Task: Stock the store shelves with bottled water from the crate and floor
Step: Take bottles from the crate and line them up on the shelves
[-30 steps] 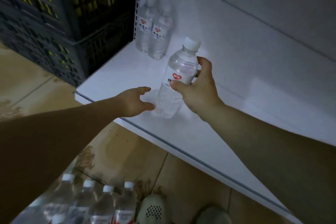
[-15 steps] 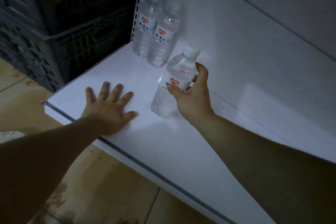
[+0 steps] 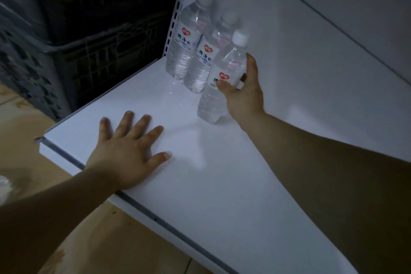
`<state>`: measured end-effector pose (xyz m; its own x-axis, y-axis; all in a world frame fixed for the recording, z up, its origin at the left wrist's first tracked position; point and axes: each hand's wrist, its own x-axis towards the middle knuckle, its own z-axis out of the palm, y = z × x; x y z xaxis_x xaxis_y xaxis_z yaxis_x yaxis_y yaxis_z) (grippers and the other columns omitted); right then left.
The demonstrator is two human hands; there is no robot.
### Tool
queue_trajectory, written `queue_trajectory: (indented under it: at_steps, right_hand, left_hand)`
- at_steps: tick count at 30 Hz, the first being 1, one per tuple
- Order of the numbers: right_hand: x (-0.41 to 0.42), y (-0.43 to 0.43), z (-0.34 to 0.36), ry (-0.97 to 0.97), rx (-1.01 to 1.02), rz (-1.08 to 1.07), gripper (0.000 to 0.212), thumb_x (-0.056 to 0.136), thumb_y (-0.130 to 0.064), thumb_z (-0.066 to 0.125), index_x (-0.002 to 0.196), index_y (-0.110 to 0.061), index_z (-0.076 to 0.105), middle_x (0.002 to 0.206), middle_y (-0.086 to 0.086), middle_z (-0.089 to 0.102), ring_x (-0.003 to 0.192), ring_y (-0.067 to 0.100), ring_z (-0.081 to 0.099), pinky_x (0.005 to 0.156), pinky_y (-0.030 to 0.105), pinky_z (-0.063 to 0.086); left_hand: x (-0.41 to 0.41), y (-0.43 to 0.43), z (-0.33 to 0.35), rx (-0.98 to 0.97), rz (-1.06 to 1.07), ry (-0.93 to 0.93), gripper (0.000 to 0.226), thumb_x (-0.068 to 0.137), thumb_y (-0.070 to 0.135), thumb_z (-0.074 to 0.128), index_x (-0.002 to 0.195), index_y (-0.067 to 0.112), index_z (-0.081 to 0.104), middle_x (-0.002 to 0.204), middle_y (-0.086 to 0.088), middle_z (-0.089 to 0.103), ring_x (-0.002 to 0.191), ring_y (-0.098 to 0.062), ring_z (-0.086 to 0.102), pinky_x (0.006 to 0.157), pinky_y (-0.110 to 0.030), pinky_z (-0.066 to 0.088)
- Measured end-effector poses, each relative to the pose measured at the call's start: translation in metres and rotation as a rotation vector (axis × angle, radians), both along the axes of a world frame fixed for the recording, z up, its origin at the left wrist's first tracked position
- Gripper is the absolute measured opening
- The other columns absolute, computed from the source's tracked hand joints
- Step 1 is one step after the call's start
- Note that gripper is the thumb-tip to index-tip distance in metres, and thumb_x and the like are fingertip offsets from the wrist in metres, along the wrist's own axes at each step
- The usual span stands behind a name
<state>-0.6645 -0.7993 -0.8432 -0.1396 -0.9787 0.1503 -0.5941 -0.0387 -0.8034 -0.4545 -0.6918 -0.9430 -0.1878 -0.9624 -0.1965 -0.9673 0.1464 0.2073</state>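
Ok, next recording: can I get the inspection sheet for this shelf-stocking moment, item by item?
Surface: white shelf, dimly lit, with a metal strip along its front edge.
Job's things: corner bottle and second bottle stand upright at the back left; third bottle has its base on the shelf, close beside them.
Clutter: blurred pale object at the left edge, unidentifiable.
Grippers: right hand grips the third bottle, thumb on its label; left hand rests flat on the shelf, fingers spread.
Cables: nothing seen.
Surroundings: dark crate left of the shelf, tiled floor, white back panel.
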Motion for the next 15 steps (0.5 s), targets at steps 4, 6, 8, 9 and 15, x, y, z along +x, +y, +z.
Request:
queue_trajectory:
  at_steps: [4,6,8,9,15]
  right_hand:
    - [0.000,-0.008,-0.008,-0.087,-0.020,-0.067,0.077,0.084,-0.018,0.074,0.145,-0.036,0.030,0.120,-0.009,0.060,0.110,0.014,0.059,0.098,0.043,0.051]
    - [-0.001,-0.015,-0.010,-0.144,-0.011,-0.102,0.077,0.084,-0.017,0.074,0.144,-0.037,0.030,0.111,-0.014,0.058,0.105,0.015,0.062,0.091,0.048,0.054]
    - [0.002,-0.020,-0.011,-0.141,-0.024,-0.125,0.081,0.080,-0.022,0.075,0.144,-0.038,0.029,0.117,-0.008,0.057,0.107,0.019,0.061,0.090,0.050,0.054]
    - [0.003,-0.022,-0.011,-0.132,-0.041,-0.132,0.084,0.076,-0.027,0.075,0.145,-0.037,0.029,0.123,-0.003,0.055,0.111,0.020,0.060,0.092,0.050,0.054]
    - [-0.001,-0.037,-0.015,-0.069,-0.071,-0.140,0.085,0.084,-0.018,0.073,0.151,-0.029,0.023,0.138,0.001,0.053,0.121,0.019,0.055,0.103,0.044,0.046]
  left_hand:
    - [0.001,0.000,0.000,-0.008,0.002,0.022,0.090,0.068,0.080,-0.017,0.149,0.043,-0.009,0.160,0.007,-0.017,0.144,-0.023,-0.026,0.113,-0.058,-0.016]
    - [0.001,0.000,-0.001,-0.020,0.000,0.028,0.088,0.070,0.081,-0.015,0.150,0.043,-0.007,0.160,0.007,-0.015,0.144,-0.023,-0.025,0.113,-0.058,-0.016]
    - [0.002,0.000,-0.002,-0.026,0.000,0.039,0.088,0.071,0.081,-0.013,0.150,0.042,-0.005,0.160,0.006,-0.014,0.145,-0.023,-0.024,0.112,-0.059,-0.015]
    - [0.002,-0.001,-0.002,-0.030,0.001,0.040,0.088,0.071,0.081,-0.012,0.150,0.042,-0.005,0.160,0.006,-0.014,0.145,-0.023,-0.024,0.112,-0.059,-0.015]
    - [0.003,-0.001,-0.004,-0.043,0.006,0.043,0.089,0.070,0.082,-0.010,0.150,0.042,-0.005,0.161,0.007,-0.013,0.145,-0.023,-0.024,0.112,-0.059,-0.016]
